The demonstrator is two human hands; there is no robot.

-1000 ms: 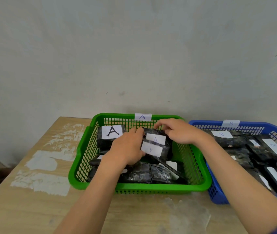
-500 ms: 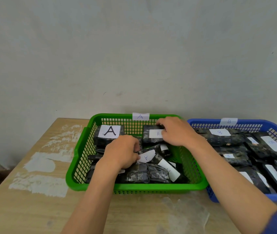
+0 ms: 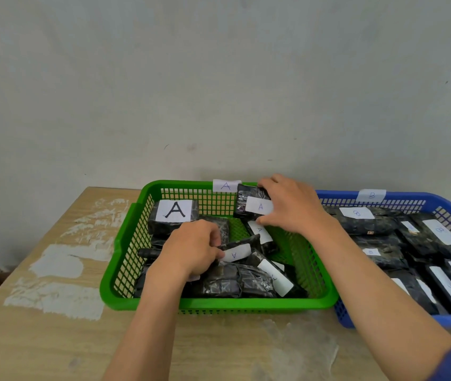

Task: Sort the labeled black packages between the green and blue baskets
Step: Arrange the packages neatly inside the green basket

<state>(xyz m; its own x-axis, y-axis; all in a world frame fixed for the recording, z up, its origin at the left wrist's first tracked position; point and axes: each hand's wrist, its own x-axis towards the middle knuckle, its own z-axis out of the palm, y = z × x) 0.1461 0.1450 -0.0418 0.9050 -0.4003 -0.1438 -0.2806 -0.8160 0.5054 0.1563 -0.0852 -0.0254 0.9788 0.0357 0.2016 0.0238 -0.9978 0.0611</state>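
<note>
Since a second ago the hands have split the pile in the middle of the green basket [image 3: 125,243]. The right hand [image 3: 293,207] has lifted the far package [image 3: 247,200], marked A, to 1 o'clock by the far rim, fingers curled round its end. The left hand [image 3: 191,248] pinches the near package [image 3: 239,253], also marked A, near the centre. Both likely belong here, not in the blue basket [image 3: 400,196] at 3 o'clock. That basket is cut off on the right and several of its labels are blurred. Whatever lies under the left hand is hidden.

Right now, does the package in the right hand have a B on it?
No, the right hand grips a black package whose white label reads A, over the green basket.
</note>
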